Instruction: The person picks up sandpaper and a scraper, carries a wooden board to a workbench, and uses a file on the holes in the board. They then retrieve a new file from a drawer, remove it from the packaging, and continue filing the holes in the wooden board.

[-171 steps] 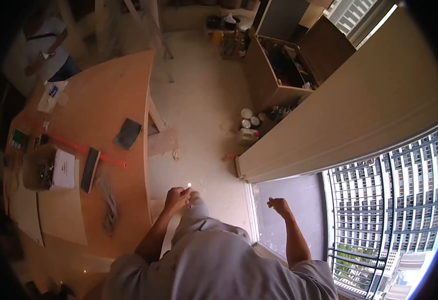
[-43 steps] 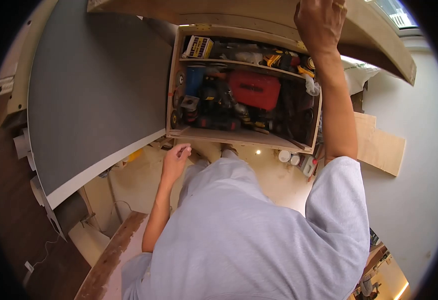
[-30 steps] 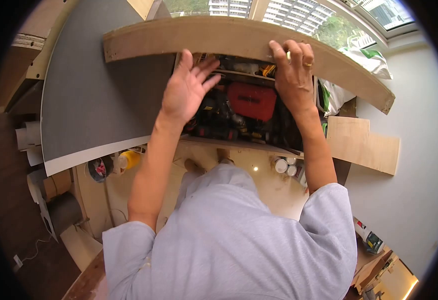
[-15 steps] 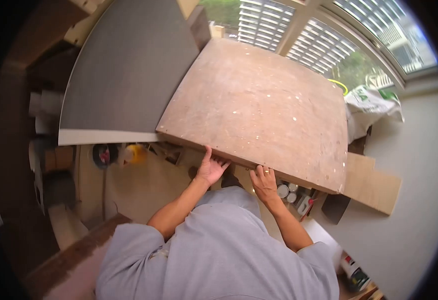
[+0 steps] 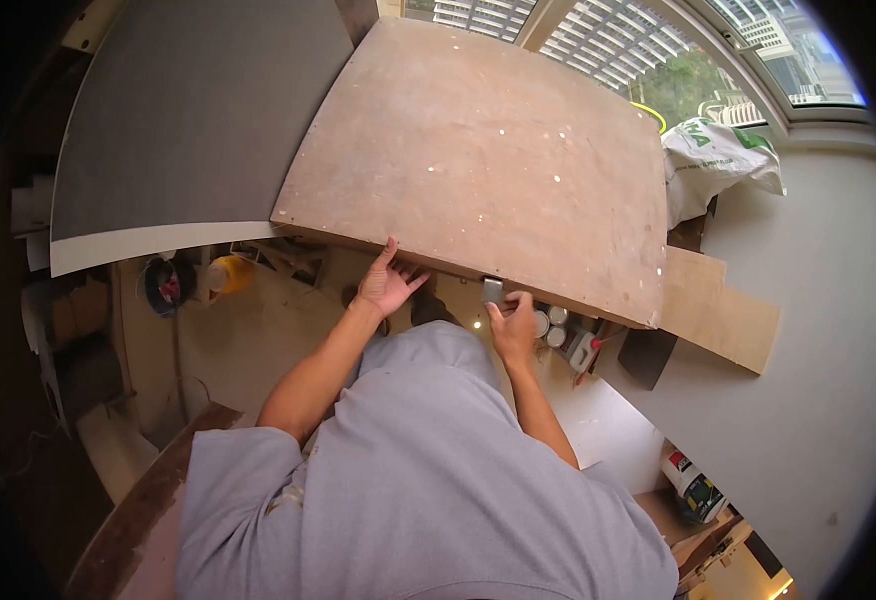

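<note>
In front of me is a wooden workbench top, worn and spotted with white specks. My left hand is at its front edge, palm turned up and fingers spread, the thumb reaching up to the rim. To the right, my right hand pinches a small grey flat piece, metallic in look, between thumb and fingers. That piece stands against the bench's front edge, its upper end level with the top surface.
A large dark grey panel adjoins the bench on the left. Cans and a jug stand below on the right. Beyond are plywood pieces, a white bag and windows. A dark bucket sits lower left.
The small grey piece now shows in my right hand at the bench edge; half a second ago those fingers curled over the rim. My left hand keeps its pose as the view shifts.
</note>
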Demonstrator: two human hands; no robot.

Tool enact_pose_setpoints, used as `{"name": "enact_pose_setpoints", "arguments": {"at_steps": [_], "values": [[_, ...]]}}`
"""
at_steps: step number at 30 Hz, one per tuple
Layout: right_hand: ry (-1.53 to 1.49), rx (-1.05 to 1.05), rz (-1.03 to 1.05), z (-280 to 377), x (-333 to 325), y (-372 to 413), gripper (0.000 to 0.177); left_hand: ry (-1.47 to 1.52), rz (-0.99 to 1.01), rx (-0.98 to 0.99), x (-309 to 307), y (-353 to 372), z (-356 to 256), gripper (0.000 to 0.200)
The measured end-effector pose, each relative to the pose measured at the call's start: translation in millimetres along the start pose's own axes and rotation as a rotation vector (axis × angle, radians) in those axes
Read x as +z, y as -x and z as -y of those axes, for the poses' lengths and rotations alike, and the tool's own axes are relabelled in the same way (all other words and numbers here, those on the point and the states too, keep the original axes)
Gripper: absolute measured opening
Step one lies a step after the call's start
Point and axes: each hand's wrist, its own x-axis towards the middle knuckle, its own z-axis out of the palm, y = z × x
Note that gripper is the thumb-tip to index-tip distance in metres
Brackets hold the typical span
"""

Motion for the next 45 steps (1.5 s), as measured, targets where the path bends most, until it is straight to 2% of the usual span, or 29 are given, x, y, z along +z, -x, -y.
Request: {"name": "enact_pose_setpoints", "arguments": {"at_steps": [2,3,6,8,10,12,14,15,16,17,18,19,20,21,22,23,25,27,28,29,30,31,32,34,35,36,39,42,45], "values": [[-0.564,0.3,0.216,-40,30,-7,0.036,-0.008,-0.003,0.011,-4,-4,4,0.078],[-0.879,0.332,0.399,-26,25,-5,0.025,-0.01,-0.008,0.027,-7,-6,4,0.079],[-1.266,0.441,0.409,9,19,-3,0.02,0.028,0.014,0.009,-25,-17,8,0.069],[-1.07,0.449,0.397,-14,35,-13,0.019,-0.085,0.012,-0.047,-41,-25,1,0.067],[-0.935,0.503,0.409,-29,50,-17,0.018,-0.57,-0.138,-0.183,-64,-25,-3,0.075],[-0.841,0.547,0.475,-67,80,-27,0.014,-1.275,-0.32,-0.1,-82,4,-24,0.081],[-0.757,0.457,0.419,-137,127,-49,0.015,-1.672,-0.307,0.226,-172,-5,-40,0.073],[-0.57,0.359,0.534,-154,131,-61,0.013,-1.693,-0.352,0.249,-195,10,-57,0.07],[0.005,0.083,0.579,-118,110,-66,0.024,-1.723,-0.39,0.267,-219,27,-75,0.067],[0.312,0.116,0.629,-190,149,-103,0.042,-1.703,-0.441,0.388,-246,41,-90,0.059],[0.584,-0.221,0.652,-159,128,-102,0.051,-1.669,-0.577,0.338,-244,65,-109,0.053],[0.714,-0.225,0.744,-143,120,-106,0.052,-1.59,-0.708,0.474,-261,74,-123,0.042],[0.856,-0.218,0.832,-133,111,-109,0.053,-1.339,-0.788,0.413,-261,86,-143,0.037],[0.875,-0.173,0.804,-123,103,-105,0.051,-1.083,-0.845,0.342,-253,99,-162,0.035],[0.892,-0.121,0.778,-113,98,-100,0.048,-0.932,-0.837,0.418,-243,107,-182,0.037],[0.89,-0.173,0.746,-117,100,-99,0.045,-0.91,-0.719,0.388,-253,104,-209,0.019],[0.816,-0.146,0.632,-97,98,-74,0.04,-0.559,-0.536,0.54,-226,92,-256,0.017],[0.696,-0.074,0.511,-61,98,-36,0.035,-0.459,-0.231,0.755,-235,36,-300,0.02],[0.632,-0.026,0.466,-37,106,-14,0.033,-1.154,-0.389,0.851,-213,28,-337,0.025],[0.477,0.048,0.509,-112,141,-27,0.03,-1.872,-0.512,0.898,-186,26,-371,0.032],[0.504,0.149,0.531,-26,146,13,0.025,-1.712,-0.505,1.095,-167,18,-388,0.039],[0.3,0.262,0.488,-32,173,39,0.022,-1.534,-0.483,1.27,-157,10,-405,0.047],[0.104,0.364,0.424,-25,189,62,0.02,-1.795,-0.549,1.224,-155,0,-430,0.048],[-0.03,0.497,0.389,28,213,116,0.017,-2.041,-0.537,1.023,-136,-13,-467,0.049],[-0.046,0.502,0.379,42,229,136,0.019,-2.036,-0.468,0.863,-121,4,-486,0.049],[-0.014,0.44,0.377,52,241,148,0.021,-2.027,-0.413,0.706,-113,13,-504,0.049],[0.094,0.227,0.389,77,271,189,0.026,-2.123,-0.363,0.739,-132,-15,-514,0.051],[0.176,0.171,0.427,162,282,199,0.022,-2.166,-0.282,0.631,-142,-15,-512,0.051],[0.013,0.043,0.455,220,302,188,0.02,-2.237,-0.284,0.882,-178,21,-497,0.033]]}}
